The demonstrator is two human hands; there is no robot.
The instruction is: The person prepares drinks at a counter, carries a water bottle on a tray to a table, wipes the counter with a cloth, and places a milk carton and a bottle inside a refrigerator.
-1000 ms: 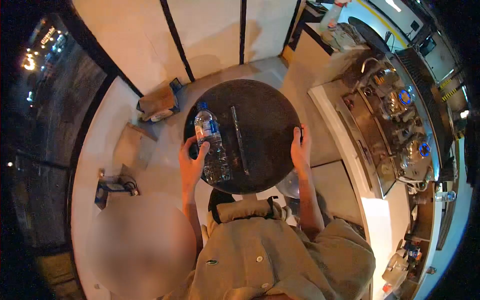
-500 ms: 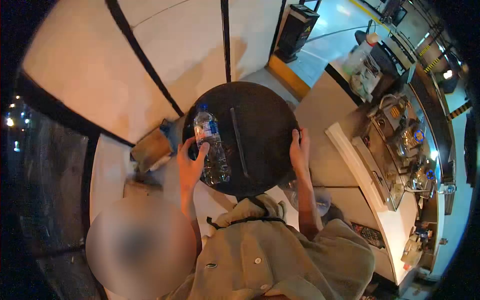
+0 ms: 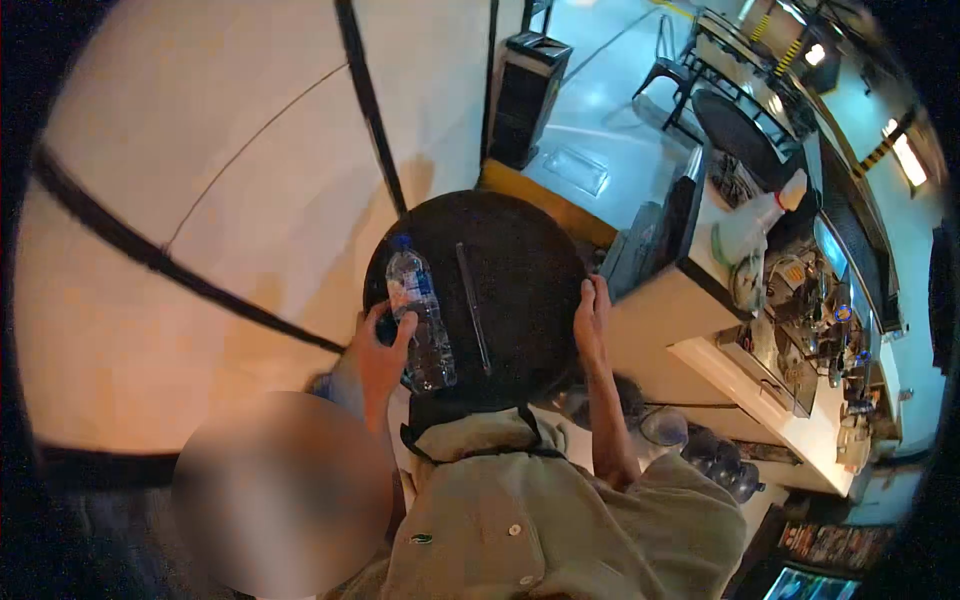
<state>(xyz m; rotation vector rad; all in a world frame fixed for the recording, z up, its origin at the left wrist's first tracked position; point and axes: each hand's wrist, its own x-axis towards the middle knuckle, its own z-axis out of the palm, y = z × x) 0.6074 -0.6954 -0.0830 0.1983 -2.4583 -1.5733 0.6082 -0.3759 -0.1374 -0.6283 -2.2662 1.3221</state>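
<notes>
A round black tray (image 3: 530,300) is held level in front of my body. A clear plastic water bottle (image 3: 420,330) with a blue cap lies on its left part. Beside the bottle lies a thin straw in a clear wrapper (image 3: 473,308). My left hand (image 3: 382,355) grips the tray's left edge, its thumb over the rim and against the bottle's side. On the opposite side, my right hand (image 3: 592,325) is closed on the tray's right edge, fingers mostly hidden beneath.
A counter (image 3: 760,400) with metal equipment runs along the right. On its near end stands a spray bottle (image 3: 745,230). A dark bin (image 3: 527,95) stands ahead by an opening, with a chair (image 3: 665,75) and tables beyond. A pale wall (image 3: 200,270) fills the left.
The view has turned and moved forward, bringing the bin, spray bottle and chair closer into view. The box on the left has left view. Both hands keep hold of the tray; bottle and straw stay on it.
</notes>
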